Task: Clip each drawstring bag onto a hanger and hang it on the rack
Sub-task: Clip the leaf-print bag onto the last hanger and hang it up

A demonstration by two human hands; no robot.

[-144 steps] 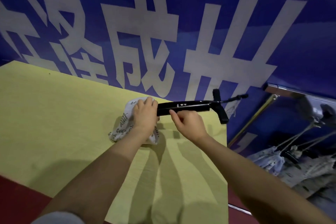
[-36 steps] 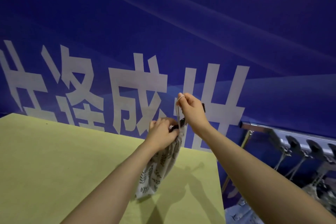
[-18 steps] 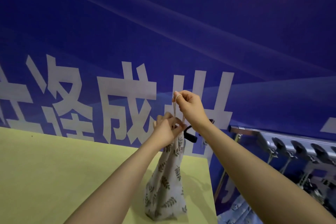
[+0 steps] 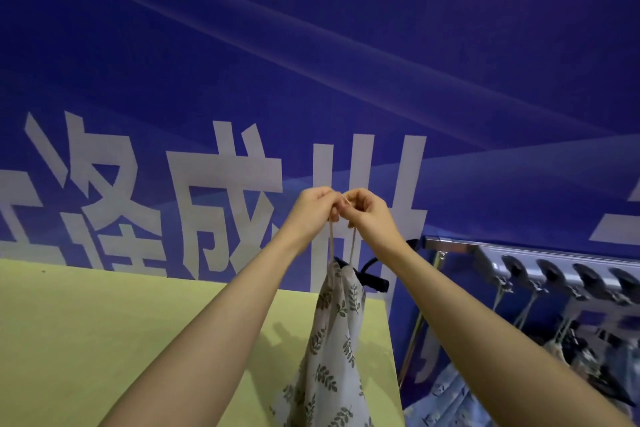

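A white drawstring bag (image 4: 334, 350) printed with green leaves hangs in mid-air over the right end of the table. Its beige drawstring (image 4: 341, 246) runs up in two strands to my hands. My left hand (image 4: 313, 210) and my right hand (image 4: 367, 211) meet fingertip to fingertip and each pinches the cord's top. A black clip hanger (image 4: 372, 279) pokes out behind the bag's gathered neck, mostly hidden by the bag and my right forearm. The metal rack (image 4: 485, 253) stands to the right.
A yellow-green table (image 4: 104, 340) fills the lower left, its right edge under the bag. Several hangers with bags (image 4: 588, 350) hang from the rack at the right. A blue banner with white characters (image 4: 221, 184) forms the backdrop.
My left hand has let go of the bag's neck and risen to join the right hand on the drawstring. The bag hangs lower below both hands, off the table.
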